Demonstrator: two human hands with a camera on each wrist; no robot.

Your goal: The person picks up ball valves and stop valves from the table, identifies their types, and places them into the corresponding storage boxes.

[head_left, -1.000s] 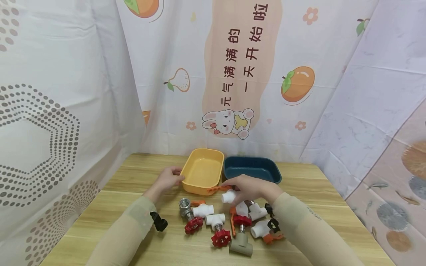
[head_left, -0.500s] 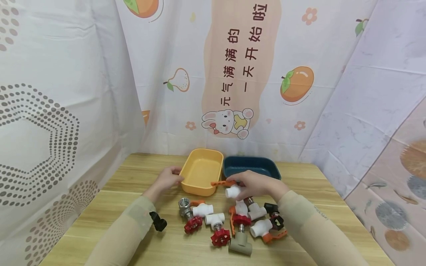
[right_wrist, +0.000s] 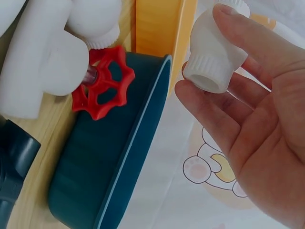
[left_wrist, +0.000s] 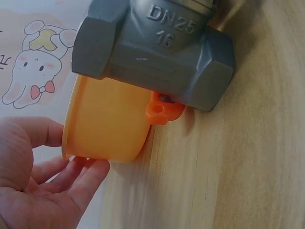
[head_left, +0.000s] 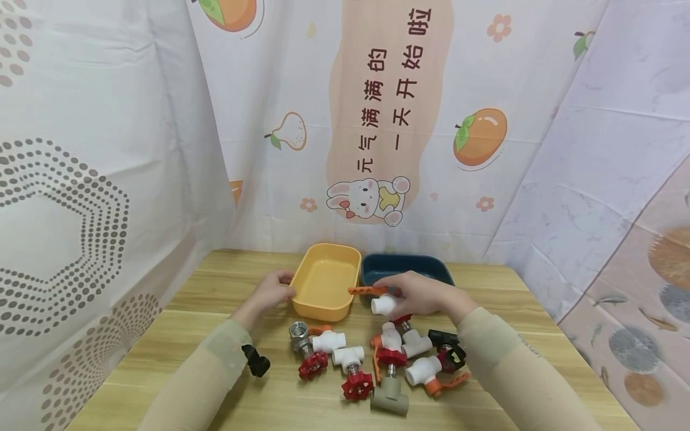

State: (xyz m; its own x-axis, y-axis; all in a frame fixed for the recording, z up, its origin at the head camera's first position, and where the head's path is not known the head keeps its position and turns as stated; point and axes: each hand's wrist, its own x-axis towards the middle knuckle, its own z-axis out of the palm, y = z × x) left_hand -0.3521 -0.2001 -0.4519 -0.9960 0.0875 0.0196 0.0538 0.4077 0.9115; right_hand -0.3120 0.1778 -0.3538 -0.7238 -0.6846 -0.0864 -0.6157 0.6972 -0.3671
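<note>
My right hand (head_left: 417,294) holds a white plastic ball valve (head_left: 383,304) by its body, above the table in front of the dark teal bin. The valve's orange lever (head_left: 366,290) points left toward the yellow bin (head_left: 323,311). In the right wrist view, thumb and fingers pinch the white valve body (right_wrist: 214,52), one open end facing the camera. My left hand (head_left: 271,291) grips the yellow bin's left side; in the left wrist view its thumb is at the bin's rim and its fingertips lie along the wall (left_wrist: 109,129).
Several valves lie in front of the bins: a metal one (head_left: 299,335) with a red wheel, white tees, a grey-beige tee (head_left: 389,396), a white valve (head_left: 423,371) with an orange lever. The teal bin (head_left: 450,281) adjoins the yellow bin. A patterned curtain (head_left: 302,179) hangs behind.
My right hand has lifted the white ball valve and moved it slightly right and back, uncovering a red wheel beneath. My left hand stays at the yellow bin.
</note>
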